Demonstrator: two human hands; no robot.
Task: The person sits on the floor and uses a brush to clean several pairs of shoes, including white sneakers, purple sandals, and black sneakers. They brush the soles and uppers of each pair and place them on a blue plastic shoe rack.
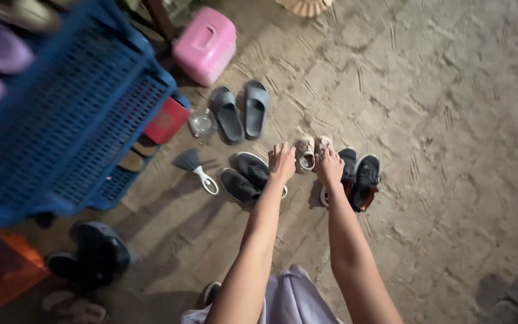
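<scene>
Fingertips of both hands hidden behind small pale shoes (pixel 307 153) on floor (pixel 451 120); grip hard to confirm. Left hand (pixel 282 163) and right hand (pixel 329 166) curl over pair. Shoes small, whitish, worn, side by side between dark sneakers (pixel 246 177) and black sneakers (pixel 360 179).

Rough stone floor (pixel 451 120), glossy pink plastic case (pixel 205 45), blue plastic rack (pixel 61 132)

Paved floor (pixel 451 120), shoes (pixel 364 180), grey slides (pixel 241 111), brush (pixel 196 168)

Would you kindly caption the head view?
Both hands, left hand and right hand, reach toward small pale shoes on the paved floor.
</scene>
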